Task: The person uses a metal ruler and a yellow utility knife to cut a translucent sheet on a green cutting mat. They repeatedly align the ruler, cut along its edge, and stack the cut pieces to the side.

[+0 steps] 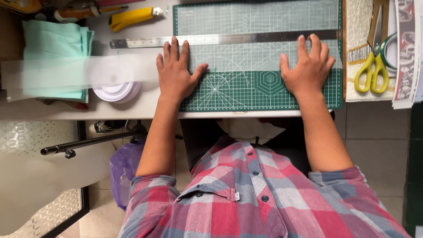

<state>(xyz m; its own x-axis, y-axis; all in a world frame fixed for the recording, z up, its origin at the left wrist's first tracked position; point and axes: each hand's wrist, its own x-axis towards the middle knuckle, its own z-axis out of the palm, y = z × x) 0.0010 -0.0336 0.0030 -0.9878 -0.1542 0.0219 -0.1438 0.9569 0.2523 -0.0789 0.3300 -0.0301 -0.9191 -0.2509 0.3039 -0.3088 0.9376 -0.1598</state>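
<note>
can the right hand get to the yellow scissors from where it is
Probably yes. The right hand lies flat on the green cutting mat, and the yellow scissors lie just off the mat's right edge, with nothing standing between them.

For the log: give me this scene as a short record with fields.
left hand: flat, fingers spread, on the left edge of the green cutting mat
right hand: flat on the mat, fingertips at the steel ruler
ruler: lies across the mat's upper part, its left end over the white table
right of mat: yellow-handled scissors
left of mat: folded mint cloth, translucent strip, yellow utility knife
</note>
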